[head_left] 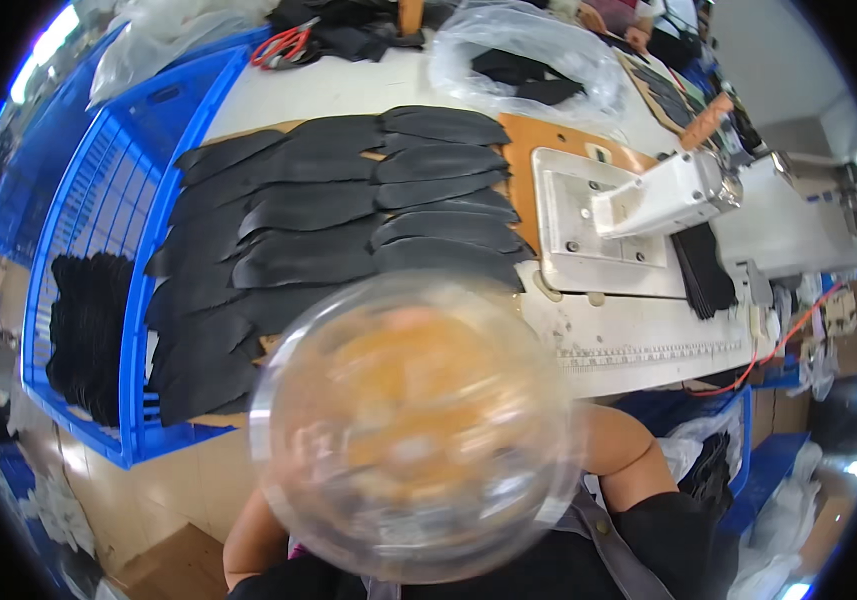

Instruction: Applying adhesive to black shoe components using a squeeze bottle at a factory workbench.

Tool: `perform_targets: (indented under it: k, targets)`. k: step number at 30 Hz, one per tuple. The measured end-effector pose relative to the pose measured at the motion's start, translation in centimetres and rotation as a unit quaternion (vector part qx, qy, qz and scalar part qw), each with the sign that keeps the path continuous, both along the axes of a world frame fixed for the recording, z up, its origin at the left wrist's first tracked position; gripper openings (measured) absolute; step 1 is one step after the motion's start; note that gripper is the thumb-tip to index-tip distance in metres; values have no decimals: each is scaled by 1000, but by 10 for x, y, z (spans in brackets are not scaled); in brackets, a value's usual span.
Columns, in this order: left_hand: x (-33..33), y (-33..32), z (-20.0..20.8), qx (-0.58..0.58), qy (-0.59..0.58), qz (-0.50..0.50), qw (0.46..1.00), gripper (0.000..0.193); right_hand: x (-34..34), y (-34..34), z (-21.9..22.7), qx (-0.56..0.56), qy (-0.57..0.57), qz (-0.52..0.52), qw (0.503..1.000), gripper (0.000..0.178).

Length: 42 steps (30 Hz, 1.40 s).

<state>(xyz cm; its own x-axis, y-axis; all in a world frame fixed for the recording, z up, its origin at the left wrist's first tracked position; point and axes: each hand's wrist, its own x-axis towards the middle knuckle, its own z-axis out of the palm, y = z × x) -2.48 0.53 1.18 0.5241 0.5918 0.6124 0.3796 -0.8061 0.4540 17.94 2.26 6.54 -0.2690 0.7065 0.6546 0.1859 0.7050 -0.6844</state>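
A large, round, see-through plastic container (414, 430) is close in front of me and covers the middle of the view. Blurred orange-brown and skin-coloured patches show through it. From the lower left my left arm (254, 540) runs up behind it; my right arm (624, 445), bent, meets its right edge. Both my hands are behind the container, their fingers hidden or smeared. Beyond it, several rows of overlapping black curved pieces (319, 205) cover a brown board (511, 200) on the white worktable (349, 85).
A white sewing-type machine (664, 195) stands at the right, a stack of black strips (704, 270) beside it. At the left, a blue crate (139, 400) holds more black pieces (91, 335). Red-handled scissors (284, 45) and a clear plastic bag (444, 65) lie farther back. A person's hand (639, 38) shows beyond.
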Motion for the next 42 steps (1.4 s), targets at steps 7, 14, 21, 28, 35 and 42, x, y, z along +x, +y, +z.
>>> perform_targets:
  k: [7,14,21,28,35,42]
  targets:
    - [19,8,23,52,48,36,997,26,79,-17,7,-115,-57,0,992,81]
    - [23,2,43,11,93,86,992,13,157,-42,-15,-29,135,-320,937,57]
    - [99,18,71,-39,111,13,993,35,150,-47,-31,-184,545,-76,814,55]
    - [143,34,69,-117,230,9,966,57,148,-46,-33,-252,585,-59,769,53]
    - [137,45,70,-151,192,29,969,39,151,-46,-33,-274,589,-68,757,53]
    - [126,49,65,-194,99,31,975,17,139,-46,-28,-239,564,-8,790,63]
